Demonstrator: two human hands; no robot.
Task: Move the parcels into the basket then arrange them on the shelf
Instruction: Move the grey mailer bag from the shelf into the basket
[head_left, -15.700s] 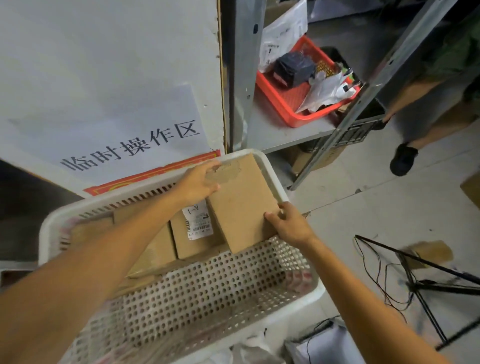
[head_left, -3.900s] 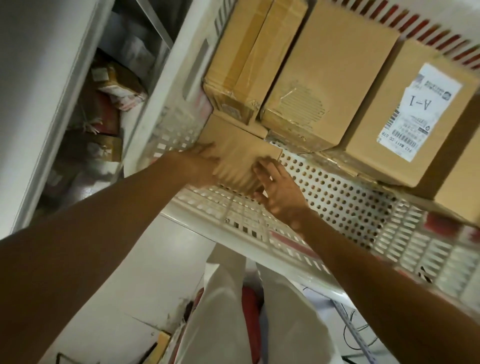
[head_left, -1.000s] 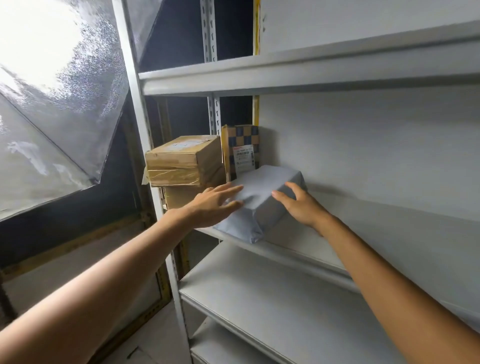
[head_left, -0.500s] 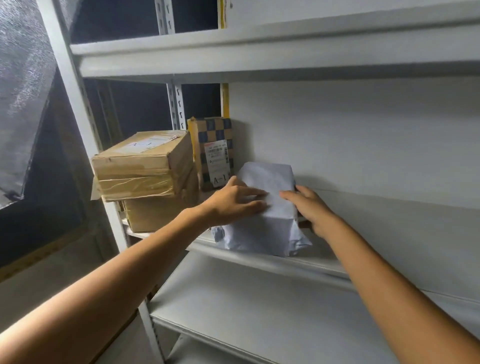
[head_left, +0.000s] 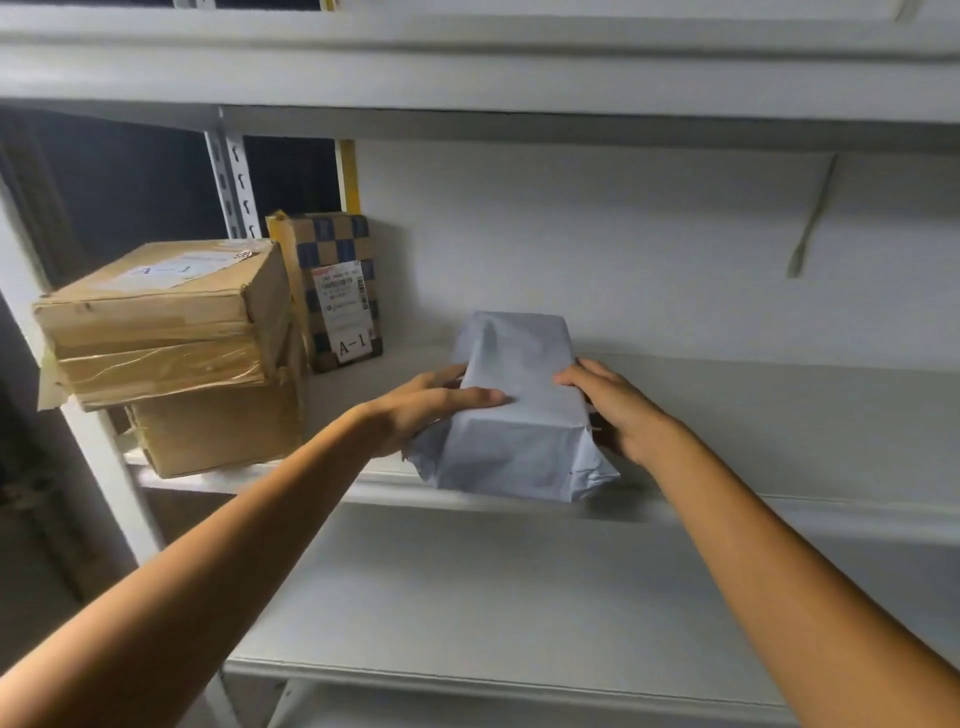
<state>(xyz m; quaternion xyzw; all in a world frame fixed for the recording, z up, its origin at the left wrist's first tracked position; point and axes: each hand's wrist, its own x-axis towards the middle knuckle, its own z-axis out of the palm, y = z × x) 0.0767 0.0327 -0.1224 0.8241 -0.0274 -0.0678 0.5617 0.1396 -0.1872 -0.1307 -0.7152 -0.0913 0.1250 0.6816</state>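
Grey parcel (head_left: 519, 405) is on the middle shelf (head_left: 779, 410), dead ahead at 12 o'clock. Its near end sits right at the front lip, with loose wrap bunched there.

Long axis runs 6-to-12, from front lip toward back wall (head_left: 623, 249), near enough square to the shelf.

Left hand (head_left: 431, 410) is on its 9 o'clock flank, thumb laid across the top face and fingers down the side. Right hand (head_left: 618, 410) is on the 3 o'clock flank, fingers curled against the wrap. Both hands hold the parcel, pinned between them. The grip is symmetrical and neither hand is nearer.

Neighbours:
- Stack (head_left: 171, 332) of two cardboard boxes sits at 9 o'clock from the parcel, at the shelf's left end. The top one is skewed and overhangs the lower.
- Checkered box (head_left: 337, 291) stands upright at about 10 o'clock, at the back, label reading A-1.
- A gap shows between the parcel and both.

My read:
- This is the placing step, not yet finished, since the near end is too close to the lip.
- The coming move turns on that 6-to-12 axis. Room shows between the far end and the wall, so a straight two-handed push toward 12 should seat it.
- A nudge toward 9 would close the row.
- Risk is that the wrap looks slick, so letting go early could tip it off the lip.
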